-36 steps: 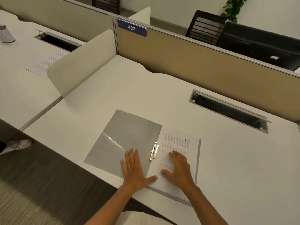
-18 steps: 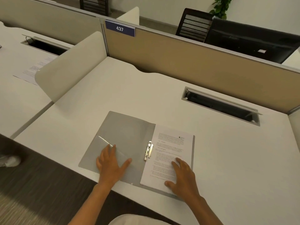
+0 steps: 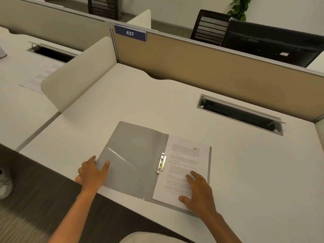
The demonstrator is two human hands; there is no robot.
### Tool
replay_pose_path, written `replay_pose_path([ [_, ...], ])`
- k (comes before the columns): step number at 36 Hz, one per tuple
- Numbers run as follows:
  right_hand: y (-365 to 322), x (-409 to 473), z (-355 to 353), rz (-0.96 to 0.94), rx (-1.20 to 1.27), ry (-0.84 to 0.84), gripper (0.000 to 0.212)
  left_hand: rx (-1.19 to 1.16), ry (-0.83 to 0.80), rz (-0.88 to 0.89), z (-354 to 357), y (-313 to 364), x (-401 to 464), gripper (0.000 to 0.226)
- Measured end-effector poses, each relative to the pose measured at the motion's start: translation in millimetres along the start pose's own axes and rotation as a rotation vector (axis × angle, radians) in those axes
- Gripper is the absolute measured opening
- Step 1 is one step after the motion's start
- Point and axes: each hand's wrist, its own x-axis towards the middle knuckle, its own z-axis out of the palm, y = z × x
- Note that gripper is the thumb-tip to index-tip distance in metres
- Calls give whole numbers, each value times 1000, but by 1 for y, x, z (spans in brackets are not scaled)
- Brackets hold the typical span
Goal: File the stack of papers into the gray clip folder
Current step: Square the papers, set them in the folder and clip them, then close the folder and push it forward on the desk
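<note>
Fingers (image 3: 105, 166) of the left hand (image 3: 92, 174) curled around the left edge of the gray folder (image 3: 133, 155), thumb on top of the open cover and the other fingers at or under its edge, so the hand was gripping that cover. The right hand (image 3: 199, 192) lay flat with fingers spread and relaxed, grasping nothing, pressing down on the papers (image 3: 185, 162). The folder lay open on the white table (image 3: 245, 172), near its front edge. The papers sat on the folder's right half, printed side up, their left edge beside the metal clip (image 3: 161, 163) at the spine. A tan divider (image 3: 201, 67) with a blue sign (image 3: 130, 33) reading 437 stood behind the table, and a long cable slot (image 3: 240, 114) was set into the table to the right.
</note>
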Motion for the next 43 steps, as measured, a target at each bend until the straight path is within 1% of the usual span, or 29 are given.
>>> replay_pose_path([
  [6,-1,-2,-1,-3,4,9,100,-121,13,-58,-6,4,6,65],
  [9,-1,-2,0,-4,6,13,100,-203,6,-52,-15,3,11,58],
  [12,1,-1,1,-7,1,16,100,-337,-35,-4,-28,5,15,49],
  [14,2,-1,2,-10,-4,20,100,-380,-31,28,-37,10,14,41],
  [16,3,-1,4,-13,-6,27,99,-395,-28,54,-47,16,11,35],
  [20,5,0,7,-17,-8,31,100,-401,-55,112,-69,31,-3,31],
  [28,12,3,13,-36,3,35,98,-465,-145,266,-112,72,-51,17],
  [36,16,4,19,-37,37,47,97,-535,-288,412,-116,116,-106,18],
  [41,20,2,21,-50,51,39,95,-490,-336,472,-103,138,-135,30],
  [43,22,1,22,-65,63,42,94,-452,-342,507,-95,146,-146,28],
])
